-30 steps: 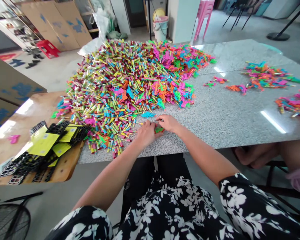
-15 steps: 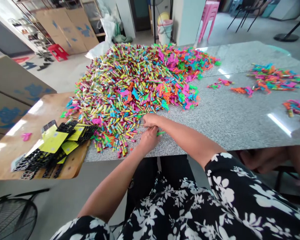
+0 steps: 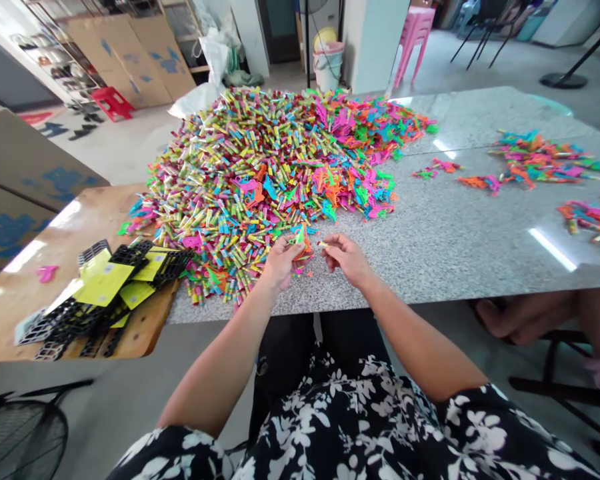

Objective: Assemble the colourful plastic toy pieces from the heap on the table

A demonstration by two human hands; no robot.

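My left hand [image 3: 280,262] is closed around a few small coloured plastic pieces [image 3: 301,241], green and orange, at the near edge of the big pile. Just to the right, my right hand [image 3: 346,257] pinches a small tube [image 3: 323,244] between thumb and fingertips; its far end is hard to make out. A short gap separates the two hands. In front of them spreads a large heap of small printed tubes [image 3: 230,153], yellow, pink, blue and dark red. Bright plastic pieces [image 3: 375,193] in pink, orange, green and blue lie along the heap's right side.
Black plastic grids with yellow cards [image 3: 105,283] are stacked on the wooden board [image 3: 153,333] at left. Smaller clusters of coloured pieces [image 3: 535,160] lie on the speckled tabletop [image 3: 430,247] at right. Another person's legs [image 3: 525,317] show beyond the table's right front edge.
My hands, earlier together low at the heap's edge with the right arm reaching across, have drawn apart. The left now holds coloured pieces up, and the right has moved right with a small tube.
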